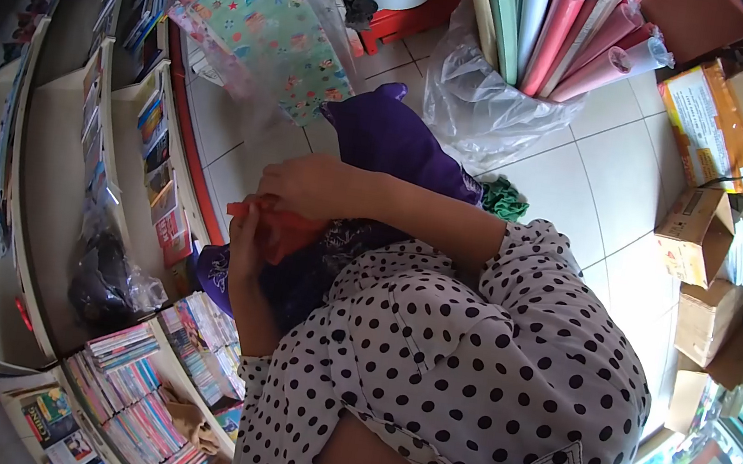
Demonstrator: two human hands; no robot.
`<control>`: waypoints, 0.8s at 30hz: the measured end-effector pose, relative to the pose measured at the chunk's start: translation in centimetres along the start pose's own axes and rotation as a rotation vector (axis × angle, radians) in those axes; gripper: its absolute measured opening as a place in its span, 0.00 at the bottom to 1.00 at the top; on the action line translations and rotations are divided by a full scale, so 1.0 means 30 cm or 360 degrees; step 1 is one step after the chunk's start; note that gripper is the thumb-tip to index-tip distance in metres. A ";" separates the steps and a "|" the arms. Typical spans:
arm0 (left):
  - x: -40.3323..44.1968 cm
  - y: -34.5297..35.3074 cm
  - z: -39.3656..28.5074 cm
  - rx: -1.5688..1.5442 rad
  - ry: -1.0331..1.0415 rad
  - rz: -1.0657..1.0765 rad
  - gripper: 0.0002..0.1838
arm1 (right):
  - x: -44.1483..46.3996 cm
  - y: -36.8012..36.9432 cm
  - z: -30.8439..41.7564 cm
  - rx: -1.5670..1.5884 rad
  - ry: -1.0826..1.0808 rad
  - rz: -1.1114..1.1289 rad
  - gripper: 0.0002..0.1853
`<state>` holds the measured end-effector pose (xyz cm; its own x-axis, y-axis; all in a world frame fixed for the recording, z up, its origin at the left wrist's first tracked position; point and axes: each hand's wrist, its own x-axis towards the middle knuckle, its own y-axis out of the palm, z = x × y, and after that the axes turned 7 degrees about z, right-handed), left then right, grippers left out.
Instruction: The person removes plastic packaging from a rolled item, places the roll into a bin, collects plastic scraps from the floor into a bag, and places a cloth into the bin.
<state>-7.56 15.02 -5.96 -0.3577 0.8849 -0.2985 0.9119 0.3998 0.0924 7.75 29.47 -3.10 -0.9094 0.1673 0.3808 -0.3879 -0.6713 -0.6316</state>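
Note:
Red fabric or thin sheet material (282, 234) is pinched between my two hands, above the purple patterned cloth (403, 138) over my lap. My left hand (244, 248) is upright at the left side of the red material, its fingers closed on the edge. From above, my right hand (303, 184) reaches over with curled fingers at the same upper edge. Part of the red material is hidden behind my hands.
Shelves with books (113, 376) curve along the left. Wrapped patterned paper (265, 40) lies on the tiled floor ahead. Rolled paper (552, 40) stands in a clear plastic bag (481, 115). Cardboard boxes (695, 237) line the right. A green cloth (504, 200) lies beside the purple cloth.

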 end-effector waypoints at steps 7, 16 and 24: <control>-0.002 0.081 -0.057 -0.0082 -0.0195 -0.0037 0.15 | -0.036 0.030 -0.090 0.0478 0.0240 -0.0154 0.11; -0.002 0.079 -0.039 0.0087 -0.0132 0.0035 0.17 | -0.044 0.027 -0.084 0.0590 0.0205 -0.0062 0.11; 0.038 0.039 -0.010 -0.0189 -0.0288 0.0053 0.18 | -0.041 0.082 -0.018 -0.0107 0.0302 -0.0051 0.09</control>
<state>-6.96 16.56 -5.90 -0.2762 0.8449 -0.4581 0.8886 0.4061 0.2132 7.84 27.99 -5.48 -0.9059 0.3251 0.2712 -0.4204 -0.6147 -0.6674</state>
